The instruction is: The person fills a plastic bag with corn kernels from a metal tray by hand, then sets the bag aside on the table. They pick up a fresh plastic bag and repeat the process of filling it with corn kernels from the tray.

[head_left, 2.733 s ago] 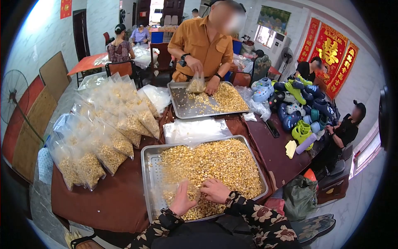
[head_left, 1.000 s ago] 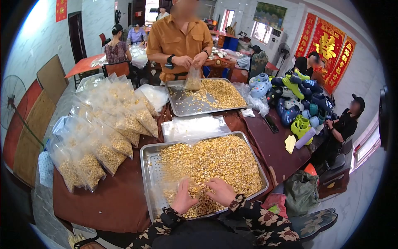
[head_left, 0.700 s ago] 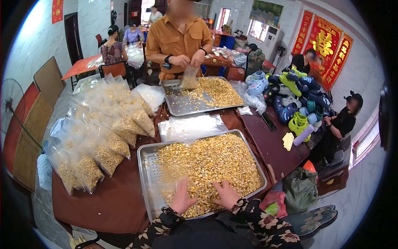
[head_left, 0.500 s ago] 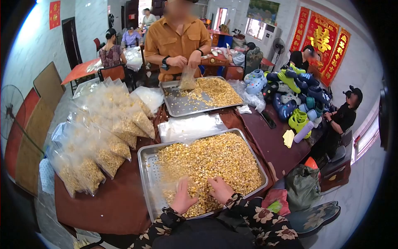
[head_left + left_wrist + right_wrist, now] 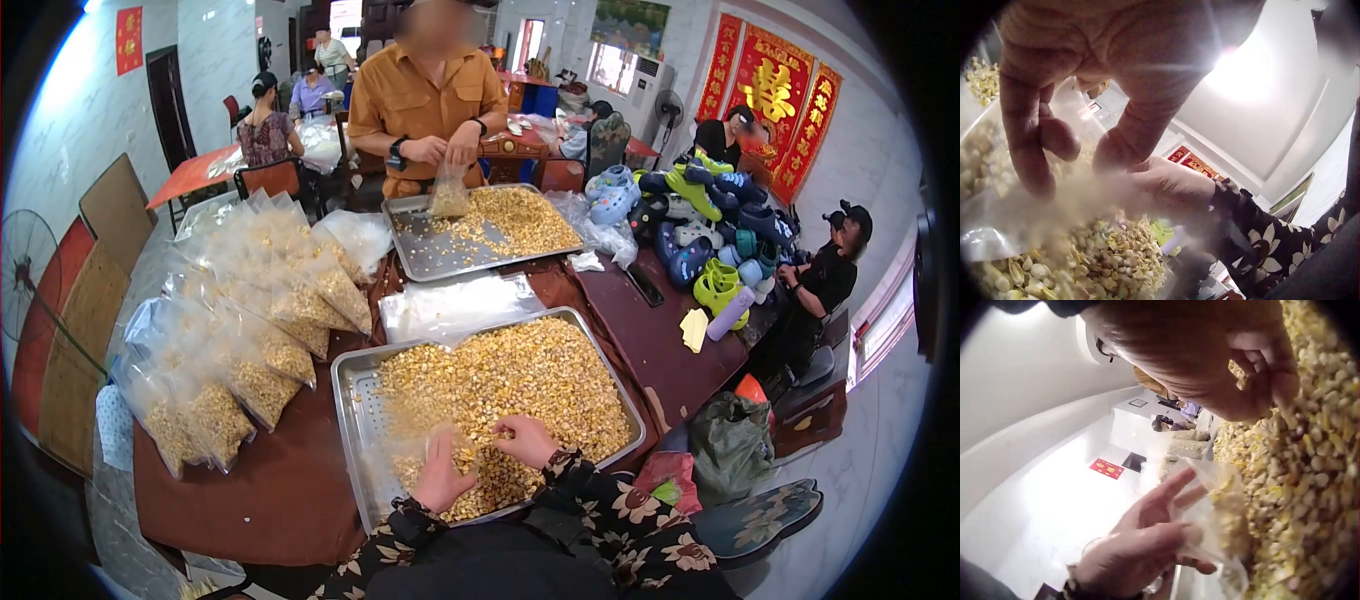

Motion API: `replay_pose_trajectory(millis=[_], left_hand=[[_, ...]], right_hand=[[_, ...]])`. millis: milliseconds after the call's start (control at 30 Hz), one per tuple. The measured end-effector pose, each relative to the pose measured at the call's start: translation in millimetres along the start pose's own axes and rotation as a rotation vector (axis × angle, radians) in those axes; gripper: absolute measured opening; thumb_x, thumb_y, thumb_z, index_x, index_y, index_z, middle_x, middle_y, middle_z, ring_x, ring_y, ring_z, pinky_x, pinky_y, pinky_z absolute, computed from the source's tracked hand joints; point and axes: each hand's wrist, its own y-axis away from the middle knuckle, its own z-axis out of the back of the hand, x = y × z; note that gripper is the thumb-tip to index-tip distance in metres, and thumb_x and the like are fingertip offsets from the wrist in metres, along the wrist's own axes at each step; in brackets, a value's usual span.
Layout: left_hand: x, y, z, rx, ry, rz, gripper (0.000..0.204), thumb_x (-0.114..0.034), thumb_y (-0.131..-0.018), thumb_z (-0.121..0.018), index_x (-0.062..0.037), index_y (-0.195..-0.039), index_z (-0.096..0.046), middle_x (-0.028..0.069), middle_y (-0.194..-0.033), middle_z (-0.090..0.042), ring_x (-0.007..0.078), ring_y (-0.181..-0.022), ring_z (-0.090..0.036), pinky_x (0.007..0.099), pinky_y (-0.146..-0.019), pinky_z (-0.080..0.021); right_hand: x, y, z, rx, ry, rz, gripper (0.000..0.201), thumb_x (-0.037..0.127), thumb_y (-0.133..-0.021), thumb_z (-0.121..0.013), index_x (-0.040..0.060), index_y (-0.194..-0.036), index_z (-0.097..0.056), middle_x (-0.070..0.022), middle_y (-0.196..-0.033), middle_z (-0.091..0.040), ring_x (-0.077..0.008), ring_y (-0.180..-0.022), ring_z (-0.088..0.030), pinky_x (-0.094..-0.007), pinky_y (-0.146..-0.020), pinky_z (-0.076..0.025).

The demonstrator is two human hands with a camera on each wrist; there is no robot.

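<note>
A metal tray (image 5: 357, 450) in front of me is heaped with small yellow-and-cream dried pieces (image 5: 520, 380) that look like corn kernels. At its near left side my left hand (image 5: 440, 478) holds a clear plastic bag (image 5: 1222, 506), thumb and fingers spread around its mouth. Some pieces are inside the bag. Just right of it, my right hand (image 5: 528, 442) is low over the heap, fingers curled. In the right wrist view, a pale piece (image 5: 1289, 416) shows at its thumb and fingertips. The left wrist view has the bag blurred close to the lens.
Filled bags (image 5: 220, 410) crowd the table's left. Flat plastic bags (image 5: 460, 308) lie behind the tray. A person (image 5: 430, 100) opposite holds a bag over a second tray (image 5: 405, 245). Clogs (image 5: 690, 250), a phone (image 5: 646, 287) and a purple cylinder (image 5: 731, 314) are on the right.
My right hand leaves the bag, spreads over the heap to the right, then curls and draws back leftward. The left hand stays with the bag. The person opposite straightens up with their bag.
</note>
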Motion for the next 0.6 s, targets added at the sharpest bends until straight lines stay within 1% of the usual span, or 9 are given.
replay_pose_trajectory(millis=[33, 100, 200, 233, 267, 333, 367, 467, 600], left_hand=[[1.2, 0.0, -0.6, 0.008, -0.008, 0.004, 0.085, -0.023, -0.073, -0.070, 0.0083, -0.136, -0.022, 0.0309, -0.136, -0.030, 0.0439, -0.127, -0.031, 0.0429, -0.105, -0.031], [4.2, -0.4, -2.5, 0.006, -0.009, -0.001, 0.085, -0.022, -0.071, -0.070, 0.0078, -0.136, -0.022, 0.0304, -0.135, -0.031, 0.0436, -0.126, -0.032, 0.0432, -0.104, -0.033], [3.5, -0.1, -1.7, 0.006, 0.005, -0.006, 0.086, -0.018, -0.068, -0.072, 0.0064, -0.135, -0.023, 0.0292, -0.132, -0.033, 0.0432, -0.123, -0.036, 0.0432, -0.101, -0.036], [2.3, -0.2, -0.5, 0.005, 0.020, -0.005, 0.087, -0.017, -0.067, -0.074, 0.0055, -0.135, -0.024, 0.0285, -0.131, -0.035, 0.0431, -0.121, -0.038, 0.0430, -0.100, -0.037], [-1.4, -0.7, 2.2, 0.006, 0.019, -0.003, 0.087, -0.017, -0.067, -0.074, 0.0055, -0.135, -0.024, 0.0285, -0.131, -0.035, 0.0431, -0.121, -0.038, 0.0430, -0.100, -0.037], [-10.1, -1.9, 7.3, 0.038, 0.179, 0.069, 0.087, -0.015, -0.065, -0.076, 0.0040, -0.134, -0.025, 0.0273, -0.127, -0.037, 0.0432, -0.117, -0.041, 0.0426, -0.096, -0.040], [-9.8, -2.0, 6.5, 0.038, 0.179, 0.070, 0.087, -0.015, -0.065, -0.076, 0.0040, -0.134, -0.025, 0.0273, -0.127, -0.037, 0.0432, -0.117, -0.041, 0.0426, -0.096, -0.040], [-4.3, -2.2, 2.2, -0.010, 0.116, 0.036, 0.087, -0.016, -0.065, -0.076, 0.0038, -0.133, -0.026, 0.0268, -0.125, -0.039, 0.0430, -0.114, -0.042, 0.0427, -0.095, -0.040], [0.3, -2.1, 1.5, -0.020, 0.083, 0.002, 0.086, -0.018, -0.067, -0.075, 0.0041, -0.134, -0.025, 0.0274, -0.126, -0.038, 0.0425, -0.117, -0.040, 0.0424, -0.097, -0.038]], right_hand=[[7.3, -0.2, -1.7, 0.000, -0.001, -0.001, 0.029, 0.013, -0.075, -0.065, 0.0053, -0.102, -0.062, -0.0139, -0.087, -0.061, -0.0238, -0.074, -0.059, -0.0338, -0.067, -0.049], [20.1, -2.0, -8.5, 0.191, -0.498, -0.192, 0.031, 0.017, -0.076, -0.066, 0.0033, -0.103, -0.062, -0.0088, -0.086, -0.062, -0.0153, -0.068, -0.058, -0.0310, -0.061, -0.049], [38.9, -1.9, -19.3, 0.174, -0.364, -0.018, 0.030, 0.020, -0.079, -0.065, 0.0018, -0.102, -0.061, -0.0054, -0.085, -0.062, -0.0102, -0.069, -0.057, -0.0288, -0.059, -0.049], [47.1, 1.4, -19.4, 0.162, -0.323, -0.009, 0.028, 0.017, -0.079, -0.063, 0.0031, -0.103, -0.062, -0.0087, -0.087, -0.063, -0.0175, -0.072, -0.060, -0.0321, -0.064, -0.050], [45.3, -0.4, -25.2, 0.163, -0.326, -0.009, 0.028, 0.017, -0.079, -0.063, 0.0031, -0.103, -0.062, -0.0087, -0.087, -0.063, -0.0175, -0.072, -0.060, -0.0321, -0.064, -0.050], [38.2, -4.1, -38.4, 0.067, -0.040, 0.309, 0.029, 0.015, -0.077, -0.060, 0.0049, -0.104, -0.062, -0.0134, -0.091, -0.063, -0.0283, -0.079, -0.061, -0.0369, -0.072, -0.050], [46.9, -2.5, -36.1, 0.143, -0.012, 0.216, 0.028, 0.014, -0.077, -0.057, 0.0065, -0.103, -0.063, -0.0166, -0.093, -0.062, -0.0356, -0.086, -0.059, -0.0402, -0.078, -0.048], [56.5, 1.7, -36.2, 0.137, 0.118, 0.161, 0.024, 0.015, -0.080, -0.056, 0.0058, -0.101, -0.063, -0.0165, -0.091, -0.062, -0.0345, -0.086, -0.059, -0.0406, -0.077, -0.048], [45.6, -2.5, -31.6, 0.072, 0.029, 0.176, 0.023, 0.016, -0.082, -0.056, 0.0060, -0.101, -0.062, -0.0159, -0.091, -0.061, -0.0334, -0.087, -0.059, -0.0407, -0.077, -0.048]])
